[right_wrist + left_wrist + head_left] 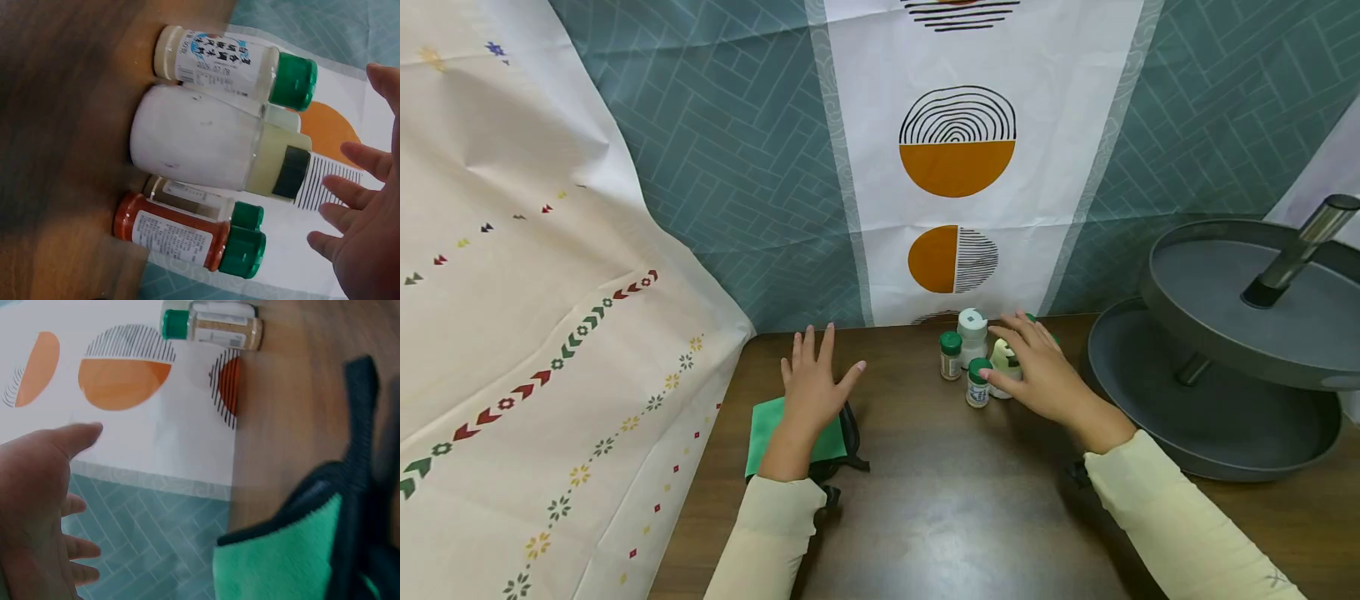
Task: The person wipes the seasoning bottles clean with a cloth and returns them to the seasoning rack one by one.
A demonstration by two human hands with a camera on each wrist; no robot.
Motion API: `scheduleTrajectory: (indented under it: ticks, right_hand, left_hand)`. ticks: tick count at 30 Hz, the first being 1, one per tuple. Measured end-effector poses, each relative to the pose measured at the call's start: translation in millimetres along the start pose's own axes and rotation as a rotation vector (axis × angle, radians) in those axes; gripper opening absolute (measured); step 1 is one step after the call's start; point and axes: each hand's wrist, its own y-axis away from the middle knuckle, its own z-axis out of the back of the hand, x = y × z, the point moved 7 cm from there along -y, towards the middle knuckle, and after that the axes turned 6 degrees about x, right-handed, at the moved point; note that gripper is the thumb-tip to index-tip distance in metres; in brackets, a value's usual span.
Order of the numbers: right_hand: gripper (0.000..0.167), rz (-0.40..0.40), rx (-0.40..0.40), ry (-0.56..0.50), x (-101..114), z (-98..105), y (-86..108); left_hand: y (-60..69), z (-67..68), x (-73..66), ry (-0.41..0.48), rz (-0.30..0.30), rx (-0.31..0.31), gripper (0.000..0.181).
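My left hand (pixel 811 392), fingers spread, is over a green cloth item (pixel 763 427) with black edging and straps; it holds nothing. In the left wrist view the same green item (pixel 281 550) lies below the hand. Over a cluster of seasoning bottles, my right hand (pixel 1037 367) has its fingers extended and apart, gripping nothing. The right wrist view shows a white bottle (pixel 194 137) with a pale yellow top, a green-capped bottle of pale powder (pixel 219 62), and a green-capped bottle of red-brown spice (pixel 172 231). Another green-capped bottle (pixel 194 197) is partly hidden behind it.
A dark grey two-tier round tray stand (pixel 1225 467) with a metal post stands at the right of the brown table (pixel 940 508). Patterned cream cloth (pixel 587 375) drapes along the left, and a teal and white printed cloth (pixel 737 167) hangs behind.
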Motion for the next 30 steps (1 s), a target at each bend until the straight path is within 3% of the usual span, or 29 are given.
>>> scheduleTrajectory:
  ticks: [10,19,30]
  right_hand:
    - [0.07,0.098,-0.01,0.026,13,-7,4.1]
    - [0.06,0.149,-0.004,0.13,20,-17,3.2]
    - [0.047,0.178,-0.048,0.187,17,-24,2.9]
  left_hand:
    - [9.2,-9.1,37.9,0.012,0.098,0.028,0.072]
    - [24.4,-11.0,73.4,0.025,0.167,0.036,0.064]
    - [43.6,-6.9,110.8,-0.02,0.333,0.065,0.054]
